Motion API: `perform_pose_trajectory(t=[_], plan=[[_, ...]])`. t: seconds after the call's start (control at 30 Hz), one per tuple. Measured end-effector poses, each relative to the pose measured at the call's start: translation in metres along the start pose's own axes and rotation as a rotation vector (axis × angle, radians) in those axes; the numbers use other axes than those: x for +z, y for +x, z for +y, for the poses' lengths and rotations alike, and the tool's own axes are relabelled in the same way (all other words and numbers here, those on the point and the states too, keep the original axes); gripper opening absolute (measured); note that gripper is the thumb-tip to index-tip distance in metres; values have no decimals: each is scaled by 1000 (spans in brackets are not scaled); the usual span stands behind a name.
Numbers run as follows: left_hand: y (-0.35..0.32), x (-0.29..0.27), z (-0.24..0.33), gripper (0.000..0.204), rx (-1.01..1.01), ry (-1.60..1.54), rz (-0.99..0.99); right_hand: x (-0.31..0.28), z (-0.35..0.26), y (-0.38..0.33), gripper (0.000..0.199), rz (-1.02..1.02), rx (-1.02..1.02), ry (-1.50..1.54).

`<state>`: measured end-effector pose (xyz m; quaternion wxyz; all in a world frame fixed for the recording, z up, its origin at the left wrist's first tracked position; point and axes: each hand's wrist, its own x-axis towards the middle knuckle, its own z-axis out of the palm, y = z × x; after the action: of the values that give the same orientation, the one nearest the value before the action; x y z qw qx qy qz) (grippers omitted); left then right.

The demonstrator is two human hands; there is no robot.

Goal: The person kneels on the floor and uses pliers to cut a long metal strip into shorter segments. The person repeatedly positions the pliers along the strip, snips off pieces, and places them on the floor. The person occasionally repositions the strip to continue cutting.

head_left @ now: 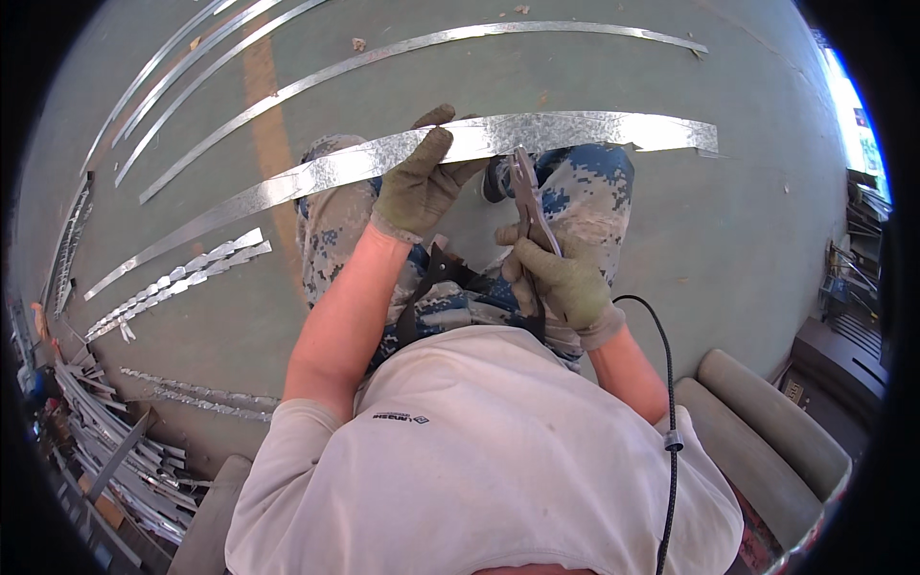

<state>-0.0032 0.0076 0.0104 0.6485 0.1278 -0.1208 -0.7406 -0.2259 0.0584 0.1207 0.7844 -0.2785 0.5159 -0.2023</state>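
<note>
My left hand (422, 182), in an olive work glove, is closed on the lower edge of a long shiny sheet-metal strip (537, 129). The strip lies across in front of my knees, its left end reaching far out toward the floor. In my gloved right hand (565, 278) is a pliers-like metal hand tool (529, 196) with two silver handles. Its head points up and sits at the strip's lower edge, right of my left hand. Whether its jaws grip the metal is too small to tell.
More long metal strips (374, 56) lie on the grey-green floor ahead. Zigzag-edged strips (182, 278) rest at the left, near a heap of metal scraps (125, 470). A black cable (671, 498) runs down my right side, beside grey padded cushions (757, 431).
</note>
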Motion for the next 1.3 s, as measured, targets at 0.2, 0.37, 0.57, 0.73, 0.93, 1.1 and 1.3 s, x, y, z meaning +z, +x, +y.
perform_pose_trajectory(t=[0.2,0.37,0.57,0.73,0.93,1.1,1.3], plan=[[2,0,3,32,-18,-91,-34,-8,20,13,41,-398,-33,446],[1,-7,3,33,-53,-67,-34,-15,41,35,46,-649,-38,610],[-2,3,2,38,-29,-31,52,-11,16,14,46,-396,-86,277],[-4,1,12,45,-42,-85,17,1,8,3,45,-96,-76,19],[-5,2,13,43,-22,-124,-44,19,18,9,44,117,-126,-415],[-4,-2,8,41,-23,-144,1,28,18,18,41,227,-176,-650],[-3,-3,7,41,-19,-140,-34,26,29,22,40,311,-306,-736]])
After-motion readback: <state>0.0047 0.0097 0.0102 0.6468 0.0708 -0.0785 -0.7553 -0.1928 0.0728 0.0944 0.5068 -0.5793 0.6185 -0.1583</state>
